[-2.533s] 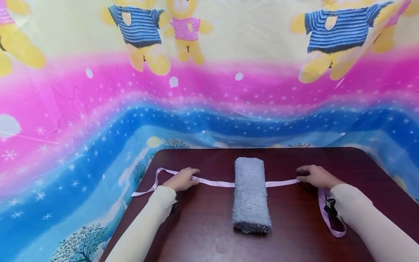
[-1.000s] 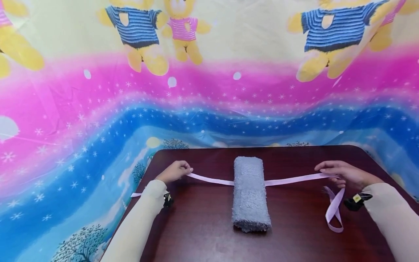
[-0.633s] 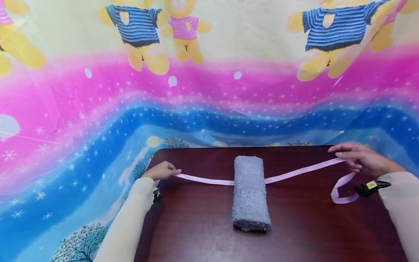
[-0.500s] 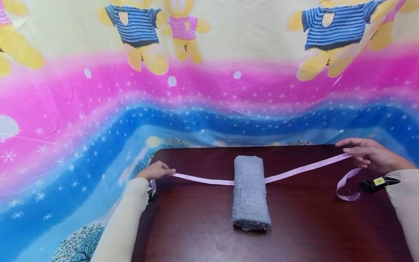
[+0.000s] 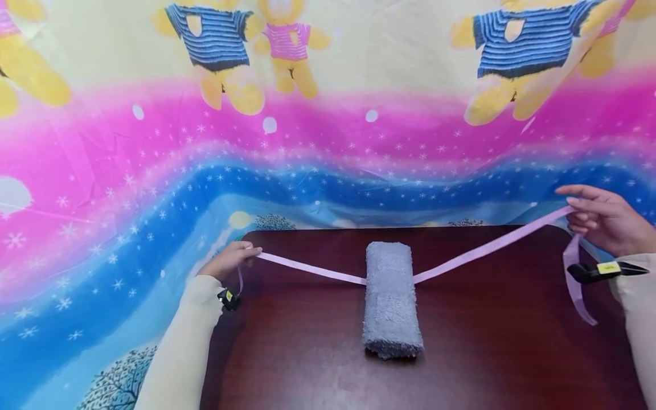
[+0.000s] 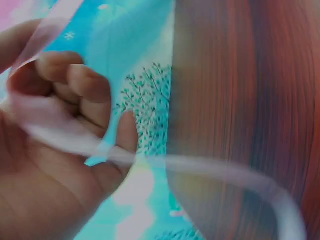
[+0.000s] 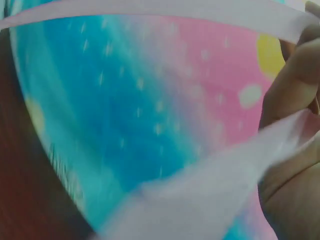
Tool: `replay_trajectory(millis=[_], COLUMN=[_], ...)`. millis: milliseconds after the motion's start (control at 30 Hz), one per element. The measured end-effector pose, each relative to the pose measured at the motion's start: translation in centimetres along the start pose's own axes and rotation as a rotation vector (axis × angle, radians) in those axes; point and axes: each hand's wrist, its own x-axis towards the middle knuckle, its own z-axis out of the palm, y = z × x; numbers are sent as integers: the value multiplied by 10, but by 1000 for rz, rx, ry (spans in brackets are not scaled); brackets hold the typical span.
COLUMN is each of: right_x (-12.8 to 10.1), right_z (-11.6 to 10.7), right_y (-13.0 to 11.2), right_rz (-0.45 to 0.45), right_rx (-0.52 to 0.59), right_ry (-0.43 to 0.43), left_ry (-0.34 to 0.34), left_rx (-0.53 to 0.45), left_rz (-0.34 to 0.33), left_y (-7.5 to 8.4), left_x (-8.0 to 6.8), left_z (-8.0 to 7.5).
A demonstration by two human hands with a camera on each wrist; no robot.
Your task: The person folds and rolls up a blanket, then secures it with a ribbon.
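The ribbon [image 5: 318, 270], a long pale pink strip, runs from my left hand [image 5: 228, 261] down under the rolled grey towel [image 5: 392, 302] and up again to my right hand [image 5: 605, 219]. The towel lies in the middle of the dark reddish-brown worktop [image 5: 487, 353], its long side pointing away from me, and the ribbon passes beneath it close to its far end.

My left hand hovers at the far left corner of the worktop, fingers curled around the ribbon, pinching it. In the left wrist view the strip [image 6: 65, 142] crosses my palm under bent fingers [image 6: 85, 85], and a loose length curves away over the wood. A short tail hangs down beside my wrist.

My right hand is raised higher, past the right edge of the worktop, with thumb and fingers pinching the ribbon so it slopes up from the towel in a taut line. A free end [image 5: 576, 285] dangles from that hand. The right wrist view is blurred, but shows the ribbon [image 7: 150, 10] stretched across the top and my fingers [image 7: 295, 85] closed on it.

Both arms are in cream sleeves [image 5: 179, 347], each with a small black device at the wrist. Behind the worktop hangs a bright cloth [image 5: 328, 142] with pink and blue bands, stars and cartoon bears.
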Motion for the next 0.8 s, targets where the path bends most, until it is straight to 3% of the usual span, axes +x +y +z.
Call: replay_trajectory(millis=[133, 300, 533, 633, 800], right_x=[26, 55, 99, 116, 142], right_z=[21, 54, 107, 129, 158], right_y=[-1, -8, -19, -21, -15], right_rz=[-87, -145, -122, -123, -138], right_rx=[27, -75, -62, -107, -171], right_ry=[44, 100, -17, -26, -24], left_ry=[77, 203, 344, 353, 307], left_rx=[-274, -470, -629, -656, -682], left_rz=[2, 30, 52, 53, 75], left_y=[0, 2, 8, 8, 4], left_x=[6, 13, 13, 11, 6], left_z=[2, 5, 5, 2, -3])
